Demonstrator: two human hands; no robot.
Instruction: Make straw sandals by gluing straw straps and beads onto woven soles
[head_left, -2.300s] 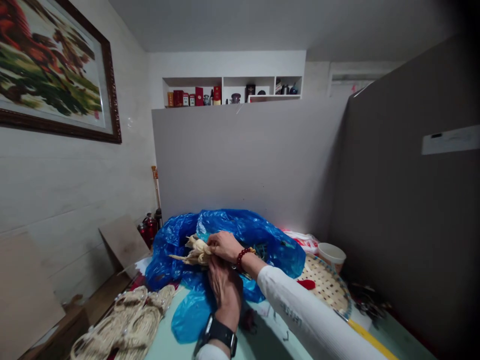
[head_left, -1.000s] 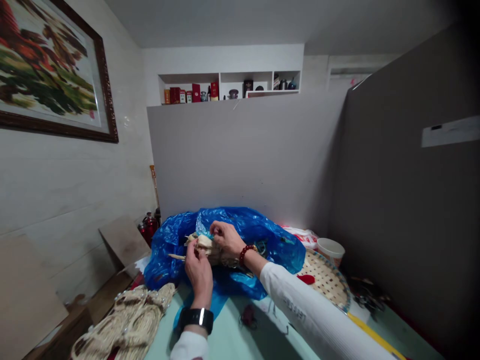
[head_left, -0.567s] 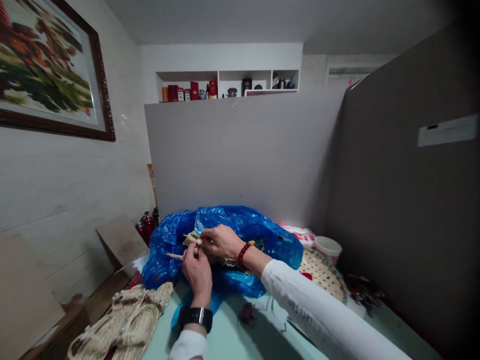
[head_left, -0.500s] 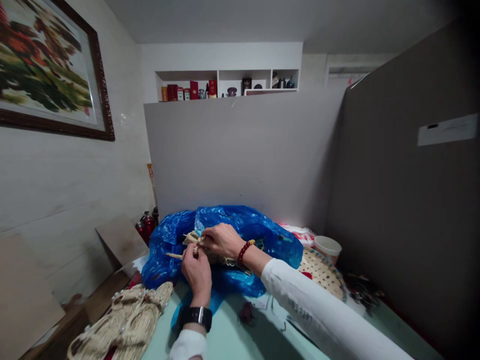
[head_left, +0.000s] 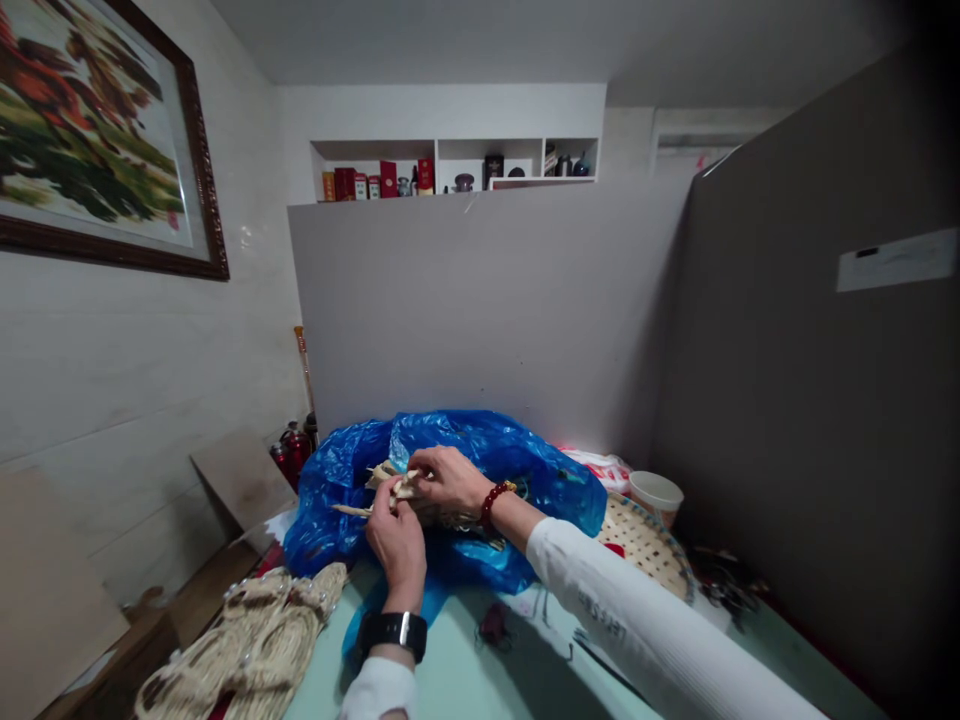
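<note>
A bundle of pale dried husk strips (head_left: 390,483) lies in the mouth of a crumpled blue plastic bag (head_left: 517,465) on the pale green table (head_left: 457,680). My left hand (head_left: 397,545), with a black watch at the wrist, pinches the strips from below. My right hand (head_left: 450,478), wearing a red bead bracelet and a white sleeve, closes its fingers on the same strips from above. Both hands meet at the bundle.
Woven straw pieces (head_left: 247,640) lie at the table's left front. A round woven bamboo tray (head_left: 649,545) and a white cup (head_left: 655,492) sit on the right. Grey partitions (head_left: 487,310) close the back and right. Red bottles (head_left: 289,455) stand at the left wall.
My left hand came up from under the bag to the husk bundle, and both hands have since worked the strips with small finger shifts. The camera view drifted slightly.
</note>
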